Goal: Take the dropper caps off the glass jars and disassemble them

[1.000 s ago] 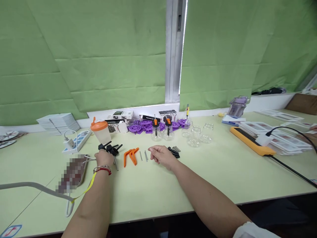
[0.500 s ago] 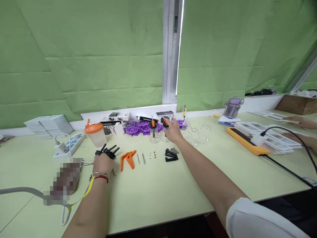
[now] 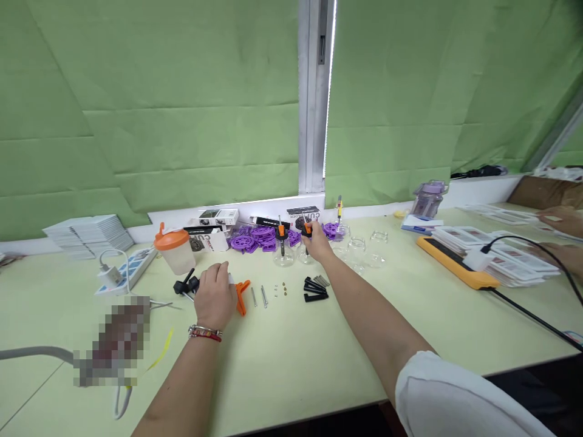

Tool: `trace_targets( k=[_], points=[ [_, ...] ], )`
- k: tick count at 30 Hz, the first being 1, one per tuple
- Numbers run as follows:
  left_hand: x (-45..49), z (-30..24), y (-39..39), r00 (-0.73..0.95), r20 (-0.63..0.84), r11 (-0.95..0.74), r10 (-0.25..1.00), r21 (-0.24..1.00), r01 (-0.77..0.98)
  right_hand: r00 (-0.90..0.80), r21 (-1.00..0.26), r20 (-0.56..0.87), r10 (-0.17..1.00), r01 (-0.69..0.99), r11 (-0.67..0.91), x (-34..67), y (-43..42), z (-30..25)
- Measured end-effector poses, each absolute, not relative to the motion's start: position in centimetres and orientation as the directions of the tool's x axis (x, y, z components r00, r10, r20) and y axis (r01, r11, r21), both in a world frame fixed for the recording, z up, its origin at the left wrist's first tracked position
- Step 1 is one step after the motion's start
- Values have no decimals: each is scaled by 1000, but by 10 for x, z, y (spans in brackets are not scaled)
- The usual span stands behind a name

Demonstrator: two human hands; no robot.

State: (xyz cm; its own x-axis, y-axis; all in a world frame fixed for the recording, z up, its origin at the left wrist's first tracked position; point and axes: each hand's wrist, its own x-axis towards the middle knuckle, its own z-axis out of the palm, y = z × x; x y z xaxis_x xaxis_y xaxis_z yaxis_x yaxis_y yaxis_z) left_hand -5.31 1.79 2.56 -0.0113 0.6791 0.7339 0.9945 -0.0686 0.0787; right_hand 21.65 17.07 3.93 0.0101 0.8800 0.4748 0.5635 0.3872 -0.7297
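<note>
My right hand [image 3: 317, 244] is closed on a black-and-orange screwdriver [image 3: 308, 230], which stands upright in a small glass jar [image 3: 305, 257] with its metal shaft upward. A second such screwdriver [image 3: 281, 233] stands in the glass jar [image 3: 284, 260] to its left. My left hand [image 3: 215, 298] is palm down over the table, its fingertips hidden beneath it. It covers part of the orange angled pieces [image 3: 242, 298]. Just left of it lie black knobbed parts [image 3: 184, 285]. Long screws [image 3: 263, 296], tiny brass pieces [image 3: 285, 289] and black angled pieces [image 3: 315, 290] lie between my hands.
Purple openwork parts [image 3: 255, 238] are heaped by the wall near printed boxes [image 3: 212, 239]. Clear jars [image 3: 357, 247] stand right of my right hand. An orange-lidded cup [image 3: 173, 243] and a power strip [image 3: 141, 261] are left; a yellow-black strip [image 3: 455, 262] and another person's hands [image 3: 562, 220] are right.
My left hand has let go of the black knobbed parts and moved right, over the orange pieces. My right hand stays at the jar, with the screwdriver in its grip.
</note>
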Motion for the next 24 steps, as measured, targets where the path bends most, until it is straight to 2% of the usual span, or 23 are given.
trace_targets(
  k=[4, 7, 10, 13, 15, 18, 22, 24],
  points=[
    [-55, 25, 19, -11, 729, -114, 684, 122, 986, 126, -609, 712, 691, 601, 518, 217, 149, 60],
    [-50, 30, 14, 13, 732, -229, 682, 196, 954, 167, -547, 797, 581, 608, 576, 212, 103, 88],
    [-36, 40, 3, 60, 697, -419, 715, 358, 835, -39, -509, 762, 646, 581, 635, 196, 45, 109],
    [-20, 50, -13, 106, 600, -566, 793, 662, 491, -220, -515, 663, 716, 560, 649, 170, -2, 104],
    [-12, 54, -21, 163, 493, -519, 854, 828, 212, -302, -523, 603, 739, 550, 652, 151, -21, 91],
    [-5, 53, -27, 216, 303, -302, 928, 953, -39, -360, -573, 537, 763, 508, 643, 134, -32, 72],
    [-7, 47, -26, 214, 131, -80, 968, 970, -230, -491, -716, 437, 754, 317, 622, 138, -22, 66],
    [-11, 45, -24, 213, 110, -43, 971, 954, -297, -529, -845, 349, 773, 179, 504, 149, -9, 66]
  ],
)
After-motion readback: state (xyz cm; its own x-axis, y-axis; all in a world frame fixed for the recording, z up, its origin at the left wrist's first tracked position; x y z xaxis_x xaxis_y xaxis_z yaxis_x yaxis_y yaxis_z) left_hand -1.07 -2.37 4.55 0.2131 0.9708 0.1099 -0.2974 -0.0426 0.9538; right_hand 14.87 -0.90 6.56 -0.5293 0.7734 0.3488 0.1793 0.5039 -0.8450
